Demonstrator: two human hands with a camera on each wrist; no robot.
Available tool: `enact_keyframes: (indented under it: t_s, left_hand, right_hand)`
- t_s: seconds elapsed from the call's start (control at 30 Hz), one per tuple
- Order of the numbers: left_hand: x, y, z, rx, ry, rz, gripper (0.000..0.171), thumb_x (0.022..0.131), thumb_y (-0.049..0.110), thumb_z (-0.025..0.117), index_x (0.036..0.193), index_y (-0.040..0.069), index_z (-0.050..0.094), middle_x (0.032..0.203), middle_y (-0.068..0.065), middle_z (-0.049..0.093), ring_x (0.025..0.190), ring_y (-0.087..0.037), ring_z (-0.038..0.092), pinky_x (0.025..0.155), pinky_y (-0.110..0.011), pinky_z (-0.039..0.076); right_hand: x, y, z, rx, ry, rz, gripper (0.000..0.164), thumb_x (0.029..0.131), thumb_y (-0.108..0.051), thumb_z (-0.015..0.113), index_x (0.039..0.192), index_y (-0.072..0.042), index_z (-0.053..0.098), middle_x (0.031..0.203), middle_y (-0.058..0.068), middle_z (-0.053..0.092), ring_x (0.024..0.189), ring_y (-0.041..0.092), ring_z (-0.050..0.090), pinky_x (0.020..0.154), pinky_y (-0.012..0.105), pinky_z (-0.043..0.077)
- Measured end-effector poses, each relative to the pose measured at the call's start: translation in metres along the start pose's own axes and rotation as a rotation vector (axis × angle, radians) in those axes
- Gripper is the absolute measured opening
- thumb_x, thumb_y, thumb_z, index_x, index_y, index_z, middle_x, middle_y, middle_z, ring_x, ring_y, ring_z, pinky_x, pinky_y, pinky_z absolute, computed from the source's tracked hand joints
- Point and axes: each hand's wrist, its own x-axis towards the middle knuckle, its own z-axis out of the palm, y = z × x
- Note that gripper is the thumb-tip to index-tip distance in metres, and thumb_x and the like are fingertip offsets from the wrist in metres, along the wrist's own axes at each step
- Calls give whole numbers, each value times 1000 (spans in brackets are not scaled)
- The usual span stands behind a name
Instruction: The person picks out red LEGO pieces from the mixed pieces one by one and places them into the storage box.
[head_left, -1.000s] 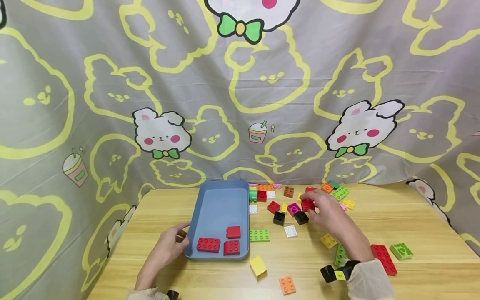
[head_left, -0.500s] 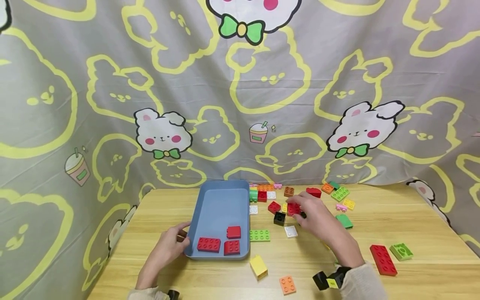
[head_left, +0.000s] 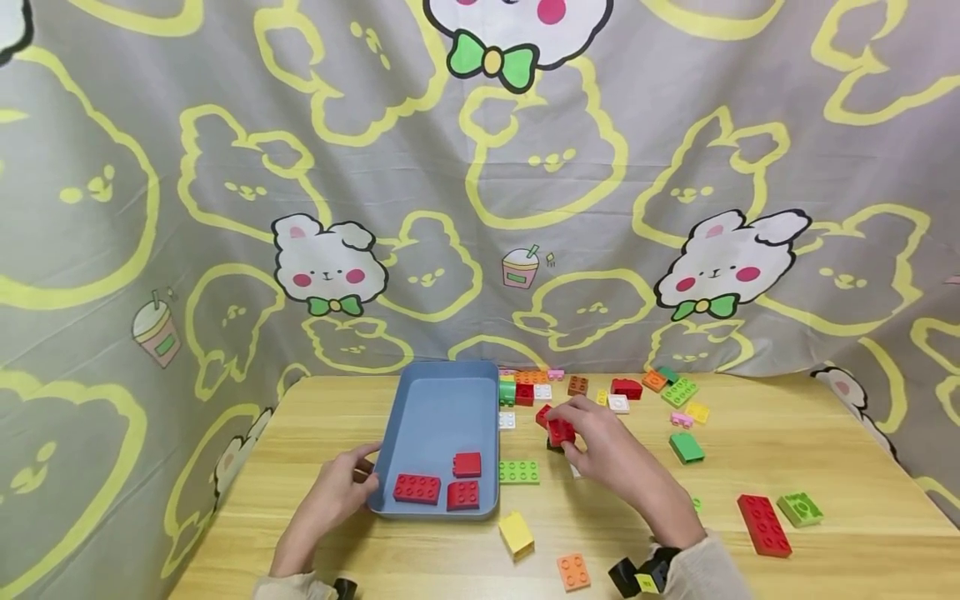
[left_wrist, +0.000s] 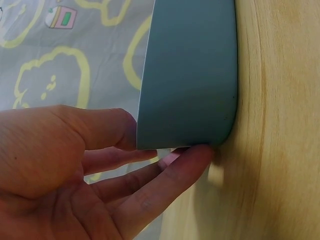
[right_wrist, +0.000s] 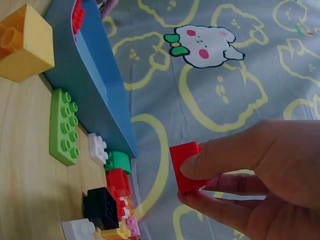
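My right hand (head_left: 600, 437) pinches a red toy building brick (head_left: 560, 431) between thumb and fingers above the loose bricks. In the right wrist view, the thumb lies on one face of this red brick (right_wrist: 181, 177) and the fingers are behind and below it. My left hand (head_left: 341, 492) touches the near left corner of a blue tray (head_left: 442, 513). In the left wrist view, the thumb (left_wrist: 107, 127) meets the rim and a straight fingertip (left_wrist: 202, 154) rests against the tray's outer wall, low near the table. Several red bricks (head_left: 417, 489) lie inside the tray.
Loose bricks are spread right of the tray, among them a light green one (head_left: 519, 472), a yellow one (head_left: 516, 535), an orange one (head_left: 573, 572) and a long red one (head_left: 764, 525). A patterned curtain (head_left: 480, 208) hangs behind the wooden table (head_left: 450, 558).
My right hand has moved left toward the tray, carrying the red brick away from the pile's right part. The left hand has stayed at the tray's corner.
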Motion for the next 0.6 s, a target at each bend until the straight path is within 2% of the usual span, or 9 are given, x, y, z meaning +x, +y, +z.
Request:
enact_keyframes:
  t_s: [0.23, 0.43, 0.6]
  left_hand:
    - [1, 0, -1, -5, 12, 29, 49, 83, -8, 63, 132, -7, 58, 87, -14, 66, 78, -21, 65, 54, -29, 58]
    - [1, 1, -1, -10, 15, 35, 49, 84, -8, 62, 132, -7, 58, 87, -15, 66, 77, -21, 65, 53, -30, 59]
    - [-1, -1, -1, -6, 13, 26, 48, 84, -8, 63, 132, -6, 58, 88, -15, 66, 77, -21, 65, 53, -31, 59]
  right_hand:
    - [4, -11, 9, -3, -8, -64, 38, 77, 1, 73, 113, -7, 69, 103, 4, 64, 89, 16, 61, 76, 34, 59]
    - [14, -29, 21, 16, -91, -98, 38, 82, -5, 70, 120, -9, 68, 109, 4, 62, 87, 14, 59, 72, 29, 58]
    - [28, -44, 33, 59, -156, -136, 33, 86, -8, 69, 118, -9, 69, 111, 6, 61, 83, 14, 58, 67, 22, 56]
